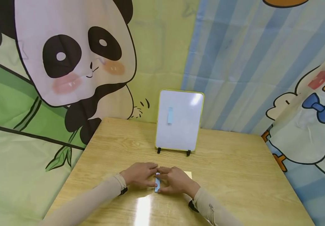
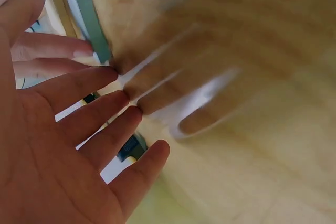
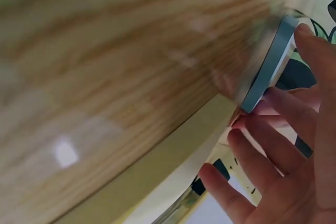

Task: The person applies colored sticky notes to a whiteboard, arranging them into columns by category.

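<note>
A narrow light-blue sticky-note pad (image 1: 157, 182) lies lengthwise between the two hands near the front of the table, and its thick edge shows in the right wrist view. My right hand (image 1: 176, 180) holds it, thumb at the near end and index finger (image 3: 289, 108) by the far end. From the other side my left hand (image 1: 140, 174) reaches in, fingers extended and spread. Its thumb is right at the pad's left edge, and its index fingertip comes close to the far end in the left wrist view. Part of the pad is covered by fingers.
A yellow sticky-note pad (image 1: 189, 174) lies partly hidden behind my right hand. Farther back on the wooden table (image 1: 230, 163) stands a whiteboard (image 1: 183, 125) on black feet, with one blue strip note (image 1: 170, 116) on it. A printed curtain (image 1: 162, 47) hangs behind.
</note>
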Motion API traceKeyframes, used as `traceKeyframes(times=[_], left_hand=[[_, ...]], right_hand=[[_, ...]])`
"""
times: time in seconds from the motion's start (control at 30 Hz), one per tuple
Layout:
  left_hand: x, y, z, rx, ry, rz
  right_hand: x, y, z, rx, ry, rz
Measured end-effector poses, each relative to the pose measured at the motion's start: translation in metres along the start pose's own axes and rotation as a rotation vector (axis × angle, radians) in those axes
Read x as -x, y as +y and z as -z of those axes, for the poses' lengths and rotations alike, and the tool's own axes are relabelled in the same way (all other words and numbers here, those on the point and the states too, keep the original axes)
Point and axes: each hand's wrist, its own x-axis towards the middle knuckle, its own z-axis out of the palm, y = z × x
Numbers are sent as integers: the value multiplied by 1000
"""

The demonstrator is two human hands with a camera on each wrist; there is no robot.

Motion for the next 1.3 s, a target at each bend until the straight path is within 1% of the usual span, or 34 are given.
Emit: traceKeyframes(times=[0.1,0.23,0.4,0.6,0.8,0.97,1.07,1.13,1.17,1.23,1.3], left_hand=[[3,4,-4,16,10,9],[7,8,-7,3,27,5],[9,11,-8,17,35,6],[10,12,-7,54,16,16],[11,11,-4,48,21,1],[9,11,-3,63,3,12],[9,11,-2,78,-12,23],[8,10,-1,80,-10,25],[8,10,0,77,2,23],[9,8,1,42,48,10],[10,7,3,-1,126,-12]], right_hand=[[1,-5,1,20,6,-19],[1,-10,0,29,13,-31],[0,-14,-1,51,-4,-54],[-1,-14,-1,49,-9,-46],[-3,-13,0,30,-14,-49],[-4,-14,3,20,-21,-52],[-4,-13,4,19,-8,-41],[-5,-13,3,37,6,-17],[-5,-12,3,46,11,-5],[-6,-12,2,66,17,15],[-7,-12,2,82,17,28]])
